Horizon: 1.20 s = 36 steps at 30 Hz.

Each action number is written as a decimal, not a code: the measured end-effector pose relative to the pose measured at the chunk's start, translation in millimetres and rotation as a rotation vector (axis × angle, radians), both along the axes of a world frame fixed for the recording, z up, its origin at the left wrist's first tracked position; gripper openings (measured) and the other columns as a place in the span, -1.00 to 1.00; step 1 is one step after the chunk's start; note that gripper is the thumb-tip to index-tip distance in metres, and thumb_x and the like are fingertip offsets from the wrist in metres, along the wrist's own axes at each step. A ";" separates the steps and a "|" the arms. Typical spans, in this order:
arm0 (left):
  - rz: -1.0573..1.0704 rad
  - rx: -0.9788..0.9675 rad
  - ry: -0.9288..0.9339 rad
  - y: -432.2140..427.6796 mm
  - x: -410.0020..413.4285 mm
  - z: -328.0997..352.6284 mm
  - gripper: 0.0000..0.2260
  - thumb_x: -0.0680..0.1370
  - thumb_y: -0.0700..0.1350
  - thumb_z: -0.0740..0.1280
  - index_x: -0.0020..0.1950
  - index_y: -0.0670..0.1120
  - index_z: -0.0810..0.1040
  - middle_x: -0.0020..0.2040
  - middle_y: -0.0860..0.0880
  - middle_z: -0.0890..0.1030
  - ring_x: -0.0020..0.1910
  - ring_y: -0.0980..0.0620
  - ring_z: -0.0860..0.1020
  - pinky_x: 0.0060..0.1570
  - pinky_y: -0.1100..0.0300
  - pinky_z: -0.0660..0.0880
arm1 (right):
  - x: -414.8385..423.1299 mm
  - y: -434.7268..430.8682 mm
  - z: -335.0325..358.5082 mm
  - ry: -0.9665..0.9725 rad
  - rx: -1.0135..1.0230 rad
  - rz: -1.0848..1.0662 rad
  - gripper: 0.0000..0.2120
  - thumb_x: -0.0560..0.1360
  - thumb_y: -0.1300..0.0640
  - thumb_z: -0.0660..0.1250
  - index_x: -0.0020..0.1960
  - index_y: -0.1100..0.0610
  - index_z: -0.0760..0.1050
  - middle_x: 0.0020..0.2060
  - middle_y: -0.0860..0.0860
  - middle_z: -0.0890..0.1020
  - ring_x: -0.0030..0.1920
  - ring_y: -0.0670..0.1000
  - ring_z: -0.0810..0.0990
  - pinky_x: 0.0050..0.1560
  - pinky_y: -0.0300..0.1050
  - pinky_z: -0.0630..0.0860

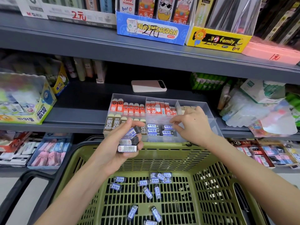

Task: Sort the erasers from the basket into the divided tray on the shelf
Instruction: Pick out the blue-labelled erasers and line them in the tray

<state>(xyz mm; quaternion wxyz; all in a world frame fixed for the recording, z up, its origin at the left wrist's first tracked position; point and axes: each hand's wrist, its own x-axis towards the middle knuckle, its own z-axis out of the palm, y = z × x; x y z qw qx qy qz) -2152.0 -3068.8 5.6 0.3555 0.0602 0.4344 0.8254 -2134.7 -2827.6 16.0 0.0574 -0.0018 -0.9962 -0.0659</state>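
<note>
Green slatted plastic basket (pixel 162 161) fills the view toward 6 o'clock, with roughly a dozen small blue-and-black sleeved loose erasers (pixel 147 192) scattered over its floor. Just past them, near centre, the left hand (pixel 116 146) has its fingers curled round a stack of erasers (pixel 129 142) of the same kind, held above the basket's far rim. At 3 o'clock from it, the right hand (pixel 193 125) hovers over the clear divided tray (pixel 128 97), fingers loose and apart, nothing visible between them. This tray sits at the front edge of a grey shelf (pixel 81 103). Below the right fingertips, a front compartment holds matching sorted erasers (pixel 167 129) lying flat; brown 2B erasers (pixel 112 124) sit at its 9 o'clock, orange-sleeved erasers (pixel 128 108) at 11 o'clock. Farther off at 12 o'clock, a pink flat device (pixel 148 86) lies behind the tray.
</note>
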 end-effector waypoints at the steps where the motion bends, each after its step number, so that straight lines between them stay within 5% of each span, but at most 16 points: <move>1: -0.001 -0.001 -0.003 0.9 0.6 -0.3 -0.73 0.46 0.05 0.28 -0.09 -0.11 0.66 -0.36 -0.08 0.48 -0.44 0.03 0.46 -0.68 0.35 0.27 | 1.1 -0.2 0.8 -0.017 0.016 0.005 -0.74 0.55 -0.08 0.16 0.16 -0.16 0.55 -0.16 -0.09 0.61 0.04 0.01 0.43 0.09 -0.07 0.15; 8: -0.002 -0.026 0.017 3.9 3.6 -1.4 -0.72 0.45 0.06 0.30 -0.06 -0.12 0.65 -0.36 -0.08 0.49 -0.44 0.01 0.48 -0.66 0.34 0.27 | 0.4 -6.4 4.7 -0.207 0.263 0.052 -0.71 0.62 -0.01 0.03 0.07 -0.11 0.52 -0.17 -0.12 0.56 0.03 0.06 0.42 0.02 0.02 0.11; 14: -0.013 -0.012 0.023 3.4 3.6 -0.3 -0.73 0.46 0.05 0.29 -0.07 -0.11 0.65 -0.35 -0.08 0.50 -0.44 0.02 0.49 -0.67 0.34 0.28 | -5.8 -10.0 7.5 -0.247 0.163 0.020 -0.69 0.58 0.00 0.06 0.22 -0.22 0.46 0.24 0.02 0.52 0.20 0.05 0.37 0.19 0.03 0.16; 19: -0.003 -0.012 0.021 7.2 4.2 1.8 -0.73 0.46 0.06 0.29 -0.08 -0.10 0.66 -0.35 -0.09 0.50 -0.44 0.01 0.49 -0.66 0.34 0.27 | 0.8 -10.9 13.4 -0.200 0.054 0.002 -0.69 0.58 0.04 0.11 0.22 -0.24 0.47 0.05 -0.07 0.58 0.14 0.02 0.38 0.18 -0.02 0.15; 22: 0.019 -0.027 0.027 12.1 6.2 5.4 -0.72 0.42 0.08 0.33 -0.08 -0.10 0.67 -0.35 -0.09 0.48 -0.44 0.02 0.49 -0.66 0.34 0.25 | 8.6 -22.5 21.4 -0.024 -0.147 0.019 -0.75 0.57 -0.06 0.18 0.19 -0.16 0.53 0.00 -0.08 0.61 0.13 0.02 0.45 0.18 -0.04 0.21; 26: 0.076 -0.042 0.041 17.9 9.3 8.5 -0.75 0.43 0.07 0.30 -0.14 -0.07 0.67 -0.34 -0.10 0.54 -0.44 0.03 0.49 -0.65 0.34 0.25 | 36.2 -57.6 35.9 0.115 -0.758 0.201 -0.69 0.43 -0.20 0.28 0.06 -0.08 0.61 -0.15 -0.28 0.60 -0.01 -0.09 0.51 0.21 -0.03 0.32; 31: 0.169 -0.070 0.020 23.5 14.2 12.6 -0.72 0.42 0.09 0.27 -0.15 -0.07 0.64 -0.36 -0.06 0.58 -0.53 0.13 0.42 -0.67 0.35 0.24 | 51.3 -77.9 36.6 0.229 -0.743 0.210 -0.70 0.41 -0.11 0.37 0.10 -0.04 0.60 -0.23 -0.17 0.59 -0.11 -0.15 0.47 0.04 -0.20 0.36; 36: 0.309 -0.230 0.080 33.2 21.2 15.1 -0.77 0.60 0.01 0.19 -0.10 -0.10 0.53 -0.36 -0.01 0.56 -0.51 0.12 0.44 -0.62 0.32 0.24 | 51.7 -89.9 31.0 0.121 -0.892 0.030 -0.85 0.40 -0.04 0.43 -0.05 -0.05 0.59 -0.33 -0.21 0.55 -0.23 -0.24 0.46 -0.14 -0.39 0.38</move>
